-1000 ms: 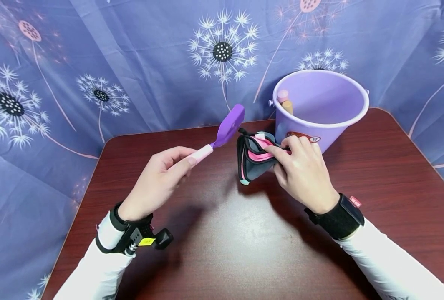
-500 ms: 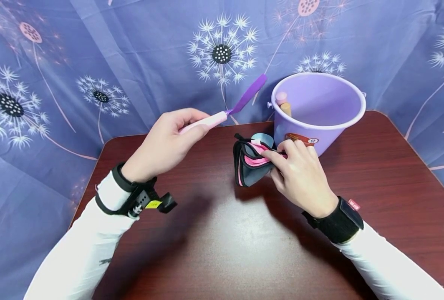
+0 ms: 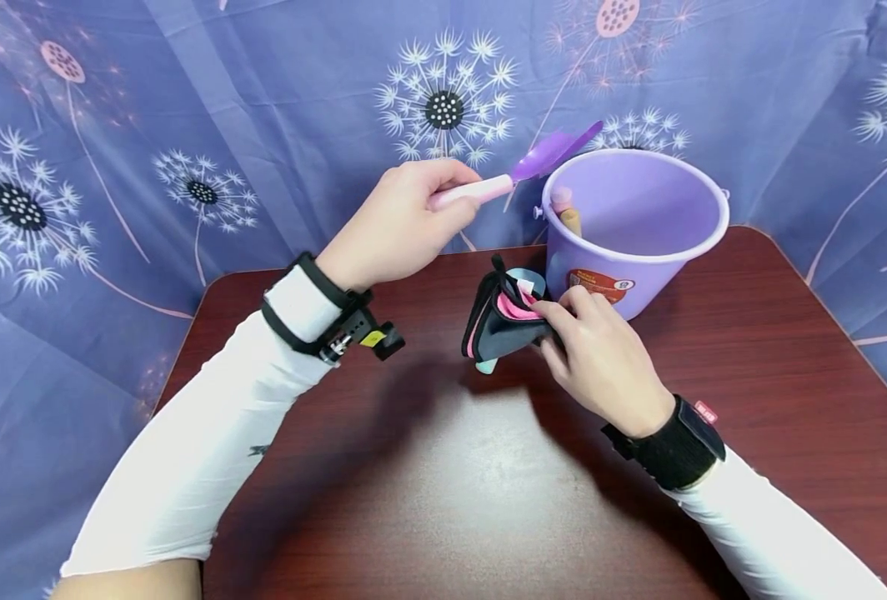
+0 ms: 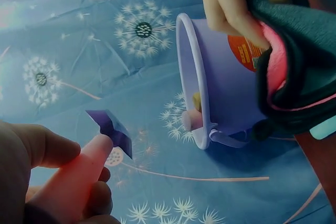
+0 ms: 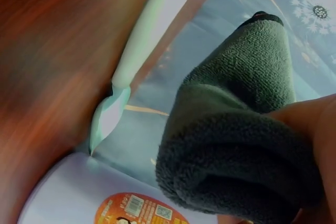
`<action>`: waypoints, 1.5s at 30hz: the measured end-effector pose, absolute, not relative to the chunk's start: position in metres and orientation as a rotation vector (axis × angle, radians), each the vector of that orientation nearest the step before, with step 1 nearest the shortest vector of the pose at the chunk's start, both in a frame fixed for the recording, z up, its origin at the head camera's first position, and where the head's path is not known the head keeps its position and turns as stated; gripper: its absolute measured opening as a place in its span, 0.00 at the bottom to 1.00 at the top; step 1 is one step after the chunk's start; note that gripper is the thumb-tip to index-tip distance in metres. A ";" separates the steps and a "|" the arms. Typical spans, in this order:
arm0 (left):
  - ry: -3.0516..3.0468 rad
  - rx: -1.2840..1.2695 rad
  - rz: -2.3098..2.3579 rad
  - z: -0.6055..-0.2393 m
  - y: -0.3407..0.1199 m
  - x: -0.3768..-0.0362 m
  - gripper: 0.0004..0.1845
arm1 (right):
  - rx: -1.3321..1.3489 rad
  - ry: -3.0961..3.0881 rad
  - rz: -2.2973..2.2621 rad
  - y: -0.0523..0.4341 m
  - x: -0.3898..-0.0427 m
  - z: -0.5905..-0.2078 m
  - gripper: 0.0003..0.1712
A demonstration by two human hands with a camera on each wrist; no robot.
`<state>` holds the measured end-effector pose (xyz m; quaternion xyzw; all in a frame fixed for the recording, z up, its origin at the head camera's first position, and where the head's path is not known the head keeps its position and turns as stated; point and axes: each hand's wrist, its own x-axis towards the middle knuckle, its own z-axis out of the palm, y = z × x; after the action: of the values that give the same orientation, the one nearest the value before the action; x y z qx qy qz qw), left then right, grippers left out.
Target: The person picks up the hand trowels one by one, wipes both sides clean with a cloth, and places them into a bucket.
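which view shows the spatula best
The head view: the whole spatula shows, left hand gripping its pink handle, purple blade by the bucket rim. Left wrist view shows only handle and blade end-on; right wrist view shows it whole but off-colour.

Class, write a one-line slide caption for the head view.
Left hand holds purple spatula beside lilac plastic bucket; right hand grips grey-pink cloth.

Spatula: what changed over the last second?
The left hand, gripping the pink handle throughout, carried the purple spatula up and to the right, from over the table to the rim of the purple bucket. The right hand kept hold of the folded grey and pink cloth beside the bucket, barely shifting. Bucket and its contents stayed put.
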<state>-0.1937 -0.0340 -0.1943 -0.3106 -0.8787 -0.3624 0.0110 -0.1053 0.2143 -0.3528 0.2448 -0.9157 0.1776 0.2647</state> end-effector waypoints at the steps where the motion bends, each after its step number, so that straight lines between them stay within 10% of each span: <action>1: -2.737 -0.989 -1.122 -0.194 -0.029 -0.196 0.11 | 0.653 -2.489 0.480 0.214 -0.105 -0.354 0.20; 45: -2.938 -1.041 0.039 -0.229 0.142 -0.244 0.14 | 0.641 -2.612 0.374 0.206 -0.100 -0.363 0.15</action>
<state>-0.2440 0.1417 -0.2293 -0.3339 -0.9424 0.0126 0.0124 -0.1003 0.2055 -0.3630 0.2309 -0.9401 0.1347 0.2116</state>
